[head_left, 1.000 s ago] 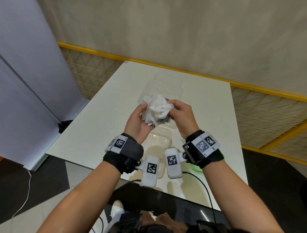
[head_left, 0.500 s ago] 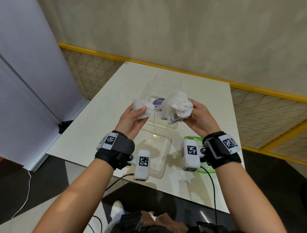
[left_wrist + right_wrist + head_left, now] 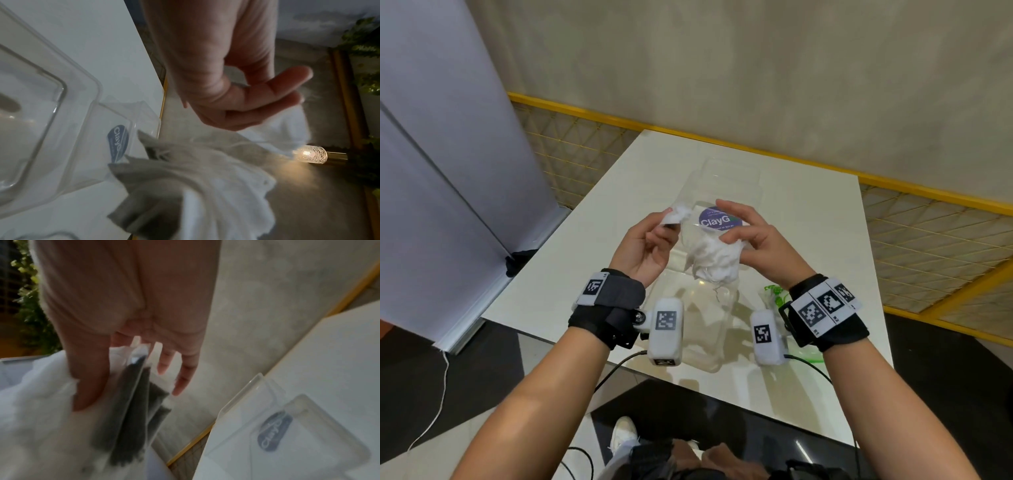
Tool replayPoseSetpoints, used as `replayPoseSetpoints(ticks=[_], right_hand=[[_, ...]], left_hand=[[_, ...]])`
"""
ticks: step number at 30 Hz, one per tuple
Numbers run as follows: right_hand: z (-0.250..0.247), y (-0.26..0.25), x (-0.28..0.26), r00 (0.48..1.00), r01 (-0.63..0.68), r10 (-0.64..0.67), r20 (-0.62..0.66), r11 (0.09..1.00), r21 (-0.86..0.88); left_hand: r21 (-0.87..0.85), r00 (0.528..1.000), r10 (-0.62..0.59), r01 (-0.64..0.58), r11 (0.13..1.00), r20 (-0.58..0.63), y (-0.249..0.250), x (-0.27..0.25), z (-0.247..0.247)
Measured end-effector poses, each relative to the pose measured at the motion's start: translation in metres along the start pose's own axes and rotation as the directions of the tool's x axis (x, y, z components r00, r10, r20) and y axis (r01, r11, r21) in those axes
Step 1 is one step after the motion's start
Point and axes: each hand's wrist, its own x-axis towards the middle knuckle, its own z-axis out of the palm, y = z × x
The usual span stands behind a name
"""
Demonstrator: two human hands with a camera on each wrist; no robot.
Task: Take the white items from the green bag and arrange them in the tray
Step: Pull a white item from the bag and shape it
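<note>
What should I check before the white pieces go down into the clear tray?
1. Left hand pinches the small white piece: ok.
2. Right hand holds the larger white bundle: ok.
3. The two are fully separated: cannot tell, loose threads show in the left wrist view.
4. Clear tray lies open below the hands: ok.
5. Tray compartment free: ok, nothing visible inside.
6. Green bag emptied: cannot tell, mostly hidden.

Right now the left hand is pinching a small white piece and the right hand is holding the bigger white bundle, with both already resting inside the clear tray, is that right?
Not quite. The left hand does pinch the small white piece and the right hand holds the bigger white bundle, but both are held up in the air above the clear tray, not resting in it. The head view shows this.
</note>
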Motion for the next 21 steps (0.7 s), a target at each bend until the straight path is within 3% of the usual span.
replayPoseSetpoints(ticks=[2,5,10,12,14,16,19,21], right_hand=[[0.003,-0.005,0.004,0.997,0.071,-0.070,0.011,0.993,-0.099],[0.012,-0.015,0.012,0.989,0.145,-0.145,0.010,0.981,-0.127],[0.010,-0.023,0.018,0.998,-0.001,0.004,-0.067,0.999,0.051],[0.008,-0.024,0.018,0.995,-0.065,0.076,-0.069,0.987,0.144],[0.007,-0.023,0.018,0.990,-0.100,0.120,-0.072,0.967,0.233],[0.007,-0.023,0.020,0.983,-0.164,0.182,-0.032,0.940,0.298],[0.014,-0.023,0.027,0.960,-0.267,0.280,0.021,0.888,0.375],[0.023,-0.024,0.031,0.944,-0.304,0.330,0.009,0.860,0.409]], left_hand=[[0.090,1.000,-0.016,0.018,0.996,-0.022,-0.003,-0.001,0.005],[0.333,0.986,0.038,0.018,0.943,-0.161,-0.011,0.000,0.010],[0.642,0.992,0.036,0.054,0.765,-0.125,-0.017,-0.003,0.007],[0.681,0.993,0.015,0.068,0.730,-0.115,-0.014,-0.001,0.006],[0.566,0.996,0.033,0.021,0.824,-0.086,-0.010,-0.001,0.006],[0.507,0.994,0.112,-0.087,0.857,-0.019,-0.007,0.001,0.001],[0.518,0.985,0.014,-0.103,0.849,0.172,-0.016,0.003,0.005],[0.574,0.978,-0.002,-0.122,0.810,0.209,-0.024,0.008,0.006]])
